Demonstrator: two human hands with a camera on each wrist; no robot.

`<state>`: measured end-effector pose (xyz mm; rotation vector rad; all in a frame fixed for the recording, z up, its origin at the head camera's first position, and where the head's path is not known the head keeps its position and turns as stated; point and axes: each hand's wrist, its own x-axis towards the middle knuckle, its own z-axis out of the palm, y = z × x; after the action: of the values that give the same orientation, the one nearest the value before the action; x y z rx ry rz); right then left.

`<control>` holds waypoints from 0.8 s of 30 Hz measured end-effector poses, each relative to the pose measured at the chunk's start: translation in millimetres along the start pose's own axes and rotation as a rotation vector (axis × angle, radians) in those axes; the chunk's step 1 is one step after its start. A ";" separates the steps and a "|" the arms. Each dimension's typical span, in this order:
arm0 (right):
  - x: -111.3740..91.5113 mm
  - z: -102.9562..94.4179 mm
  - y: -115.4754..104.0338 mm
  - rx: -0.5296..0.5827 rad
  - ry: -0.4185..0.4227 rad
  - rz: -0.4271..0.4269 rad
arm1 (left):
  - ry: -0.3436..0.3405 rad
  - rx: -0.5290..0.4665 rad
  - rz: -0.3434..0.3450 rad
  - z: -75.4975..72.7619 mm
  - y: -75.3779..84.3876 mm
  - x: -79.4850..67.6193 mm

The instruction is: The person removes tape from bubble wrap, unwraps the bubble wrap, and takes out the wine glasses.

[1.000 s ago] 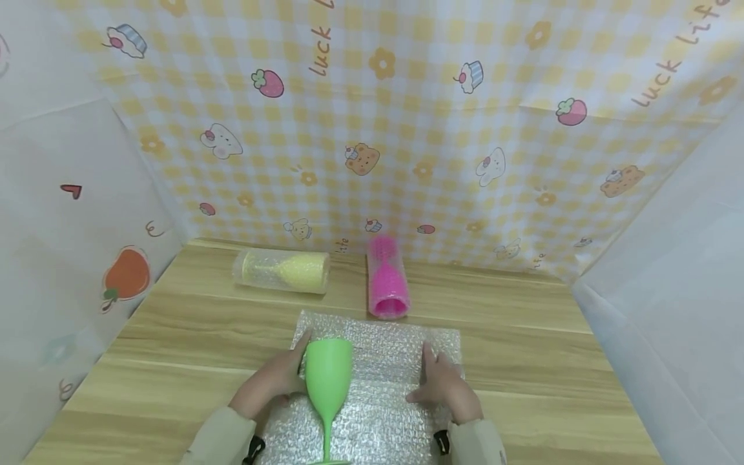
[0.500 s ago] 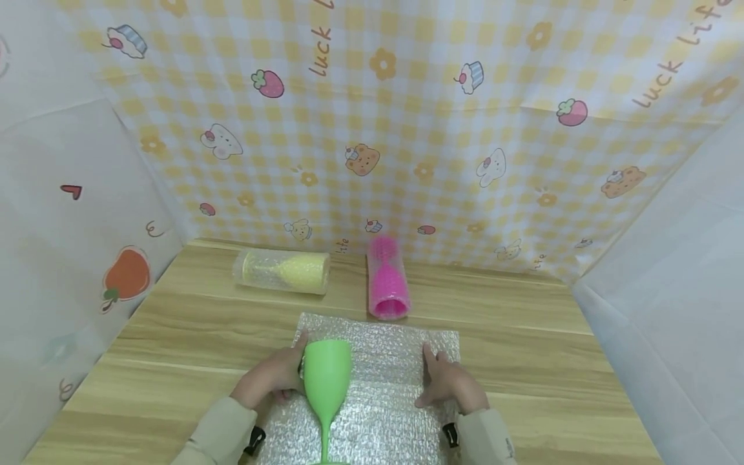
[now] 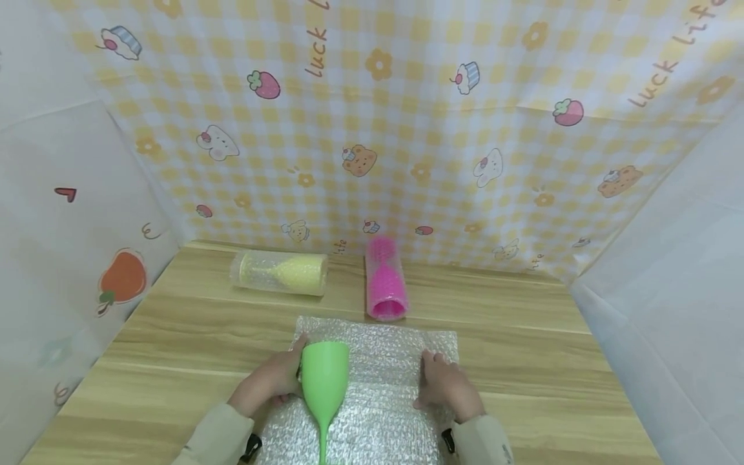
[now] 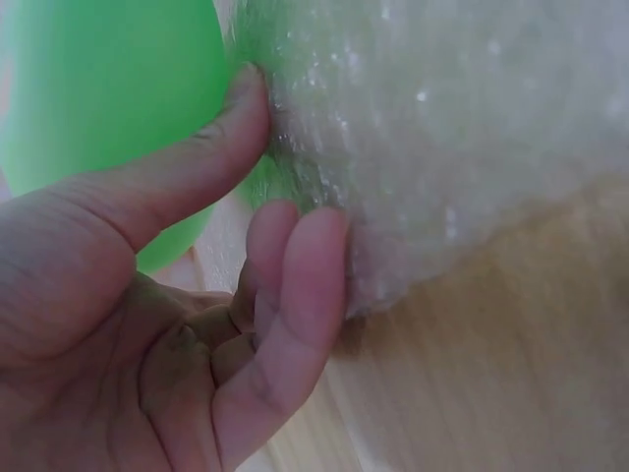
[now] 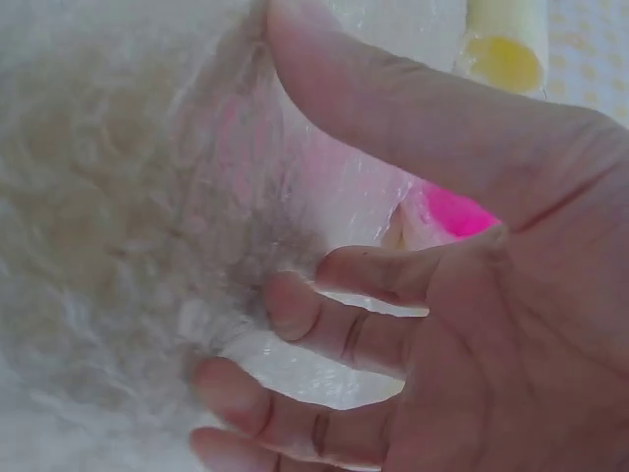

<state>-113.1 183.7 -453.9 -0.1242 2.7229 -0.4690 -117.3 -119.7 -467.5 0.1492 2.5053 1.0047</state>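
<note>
A green goblet (image 3: 325, 381) lies on a sheet of bubble wrap (image 3: 378, 439), its rim pointing away and its stem running toward me. Close along the left of its bowl is my left hand (image 3: 279, 376). In the left wrist view the thumb (image 4: 221, 138) and bent fingers (image 4: 305, 285) stand apart, tips against the bubble wrap near its edge. Across the sheet, my right hand (image 3: 447, 386) touches the wrap by its right edge. The right wrist view shows these fingers (image 5: 324, 408) spread from the thumb, with tips at the crinkled plastic.
Behind the sheet, a yellow goblet (image 3: 302, 274) rolled in bubble wrap lies sideways. To its right is a wrapped pink goblet (image 3: 386, 284) with its mouth toward me. A yellow checked cloth (image 3: 407, 129) hangs at the back of the wooden table (image 3: 523, 336).
The right hand's fingers have drawn in slightly, after a small shift right. The left hand stays beside the goblet. The goblet sits slightly lower in view, its base now out of frame.
</note>
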 end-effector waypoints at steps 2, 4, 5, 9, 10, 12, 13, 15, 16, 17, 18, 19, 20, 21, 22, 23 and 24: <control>1.3 -0.8 -4.1 -0.038 0.004 -0.004 | 0.005 -0.005 -0.007 0.3 -0.5 -1.1; 3.2 -1.7 -7.5 -0.069 0.005 -0.001 | 0.008 -0.004 -0.014 0.6 -0.2 -1.6; 4.1 -2.1 -8.7 -0.076 0.002 0.003 | 0.010 -0.002 -0.012 0.7 0.0 -1.8; 6.8 -1.4 -7.3 -0.075 -0.008 0.005 | 0.012 -0.004 0.007 -0.1 1.1 -1.2; 6.3 -0.7 -5.3 -0.065 -0.009 -0.001 | 0.011 -0.010 0.014 -0.8 1.0 -1.0; 3.6 1.1 -0.1 -0.048 -0.007 -0.022 | 0.009 -0.016 0.026 -2.5 0.4 -0.5; 1.2 1.9 2.2 -0.044 -0.002 -0.034 | 0.005 -0.022 0.028 -3.3 0.0 -0.3; -5.2 4.4 4.9 -0.040 0.028 -0.057 | -0.009 -0.031 0.025 -4.4 -0.7 0.0; -8.9 6.0 4.4 -0.027 0.047 -0.070 | -0.017 -0.035 0.026 -4.7 -1.2 0.2; -12.4 7.7 1.9 -0.011 0.066 -0.092 | -0.024 -0.044 0.023 -5.0 -1.3 0.3; -16.7 10.1 -2.2 0.033 0.078 -0.111 | -0.032 -0.049 0.024 -5.0 -1.6 0.6; -21.7 12.7 -8.2 0.089 0.082 -0.128 | -0.039 -0.061 0.023 -5.2 -1.8 1.0; -26.5 16.2 -15.6 0.150 0.078 -0.157 | -0.042 -0.069 0.021 -5.3 -1.9 1.5; -31.7 20.6 -24.0 0.229 0.057 -0.185 | -0.039 -0.078 0.026 -5.5 -2.2 2.1; -36.8 25.3 -33.6 0.317 0.018 -0.211 | -0.030 -0.075 0.029 -5.8 -2.9 2.6; -42.2 30.1 -43.6 0.397 -0.032 -0.235 | -0.023 -0.075 0.028 -6.3 -3.5 3.4; -46.9 35.4 -53.1 0.475 -0.081 -0.254 | -0.014 -0.072 0.027 -6.8 -4.4 4.2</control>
<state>-55.1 129.8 -450.6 -0.3532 2.4473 -1.1384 -123.8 -126.2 -467.5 0.1676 2.4566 1.0992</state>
